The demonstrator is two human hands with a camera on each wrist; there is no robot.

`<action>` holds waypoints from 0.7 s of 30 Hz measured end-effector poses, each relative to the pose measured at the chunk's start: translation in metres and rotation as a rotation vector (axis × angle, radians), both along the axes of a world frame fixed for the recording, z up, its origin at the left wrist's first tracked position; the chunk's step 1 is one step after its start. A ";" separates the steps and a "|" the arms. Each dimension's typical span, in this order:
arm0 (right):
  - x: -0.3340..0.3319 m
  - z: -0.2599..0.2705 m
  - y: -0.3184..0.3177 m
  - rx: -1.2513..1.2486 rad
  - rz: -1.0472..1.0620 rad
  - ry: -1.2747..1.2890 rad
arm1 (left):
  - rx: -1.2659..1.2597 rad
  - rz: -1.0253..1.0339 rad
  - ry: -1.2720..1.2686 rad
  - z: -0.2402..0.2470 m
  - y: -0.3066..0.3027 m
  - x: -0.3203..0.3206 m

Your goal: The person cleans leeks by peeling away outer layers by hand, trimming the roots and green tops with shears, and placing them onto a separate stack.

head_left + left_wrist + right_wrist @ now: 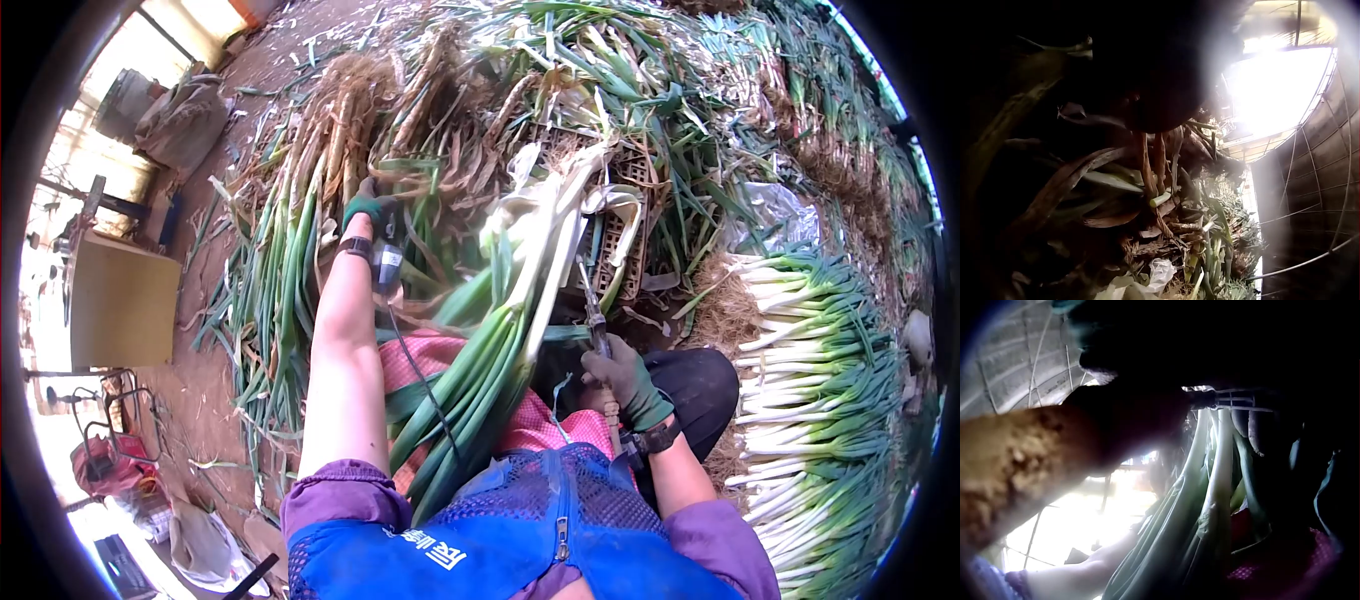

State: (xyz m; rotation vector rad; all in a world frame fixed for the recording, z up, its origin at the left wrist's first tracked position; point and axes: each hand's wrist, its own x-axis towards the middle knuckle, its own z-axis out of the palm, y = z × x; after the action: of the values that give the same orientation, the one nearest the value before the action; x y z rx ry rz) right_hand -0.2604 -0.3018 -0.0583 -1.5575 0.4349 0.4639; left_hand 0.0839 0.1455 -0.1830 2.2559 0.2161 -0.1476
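Note:
My right hand (622,378), in a grey-green glove, grips an air blow gun (597,325) with a thin metal nozzle pointing away from me. In the right wrist view its pronged tip (1235,400) shows near white stalks. Several long green onions (515,310) lie across my lap, white ends up and forward, green leaves towards my waist. My left hand (367,206), in a dark green glove, reaches into the heap of unpeeled green onions (325,170) with dry roots and brown skins. Its fingers are mostly hidden, and I cannot tell if they hold a stalk.
On the right lies a long row of cleaned green onions (800,370), roots inward. A brown plastic crate (628,180) stands ahead under peeled leaves. A black cable (420,370) runs from my left wrist. Farther left are a yellowish board (125,305) and a red bag (105,465).

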 end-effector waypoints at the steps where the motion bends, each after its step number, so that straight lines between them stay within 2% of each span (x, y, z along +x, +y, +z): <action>1: -0.002 -0.003 -0.001 -0.001 -0.022 -0.003 | -0.043 -0.038 0.030 0.013 -0.008 -0.001; 4: -0.002 -0.022 -0.007 -0.090 -0.015 0.029 | 0.219 0.083 0.013 0.023 -0.025 0.000; 6: -0.002 -0.038 -0.011 -0.095 0.002 0.029 | 0.014 0.027 0.106 0.019 -0.011 0.009; 8: 0.005 -0.034 -0.007 -0.110 0.032 0.045 | -0.031 -0.002 0.228 0.016 -0.005 0.016; 10: 0.011 -0.031 -0.002 -0.121 0.054 0.024 | -0.073 -0.036 0.165 0.007 -0.003 0.005; 11: 0.012 -0.030 -0.002 -0.128 0.063 0.012 | -0.028 -0.006 0.041 0.001 -0.006 -0.002; 14: 0.011 -0.035 -0.003 -0.213 0.087 0.001 | -0.434 -0.048 0.126 0.027 -0.008 -0.028; 19: 0.006 -0.028 -0.003 -0.222 0.085 -0.004 | -0.756 -0.070 -0.076 0.057 -0.012 -0.061; 20: 0.005 -0.027 -0.004 -0.216 0.079 -0.002 | -0.835 -0.117 -0.160 0.080 -0.025 -0.073; 21: 0.004 -0.025 -0.005 -0.199 0.067 -0.002 | -0.795 -0.239 -0.211 0.096 -0.027 -0.073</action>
State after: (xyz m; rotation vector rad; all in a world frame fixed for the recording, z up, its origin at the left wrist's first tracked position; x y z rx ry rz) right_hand -0.2559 -0.3064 -0.0829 -1.7688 0.4389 0.4817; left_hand 0.0104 0.1183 -0.0867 1.4804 -0.2020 -0.0963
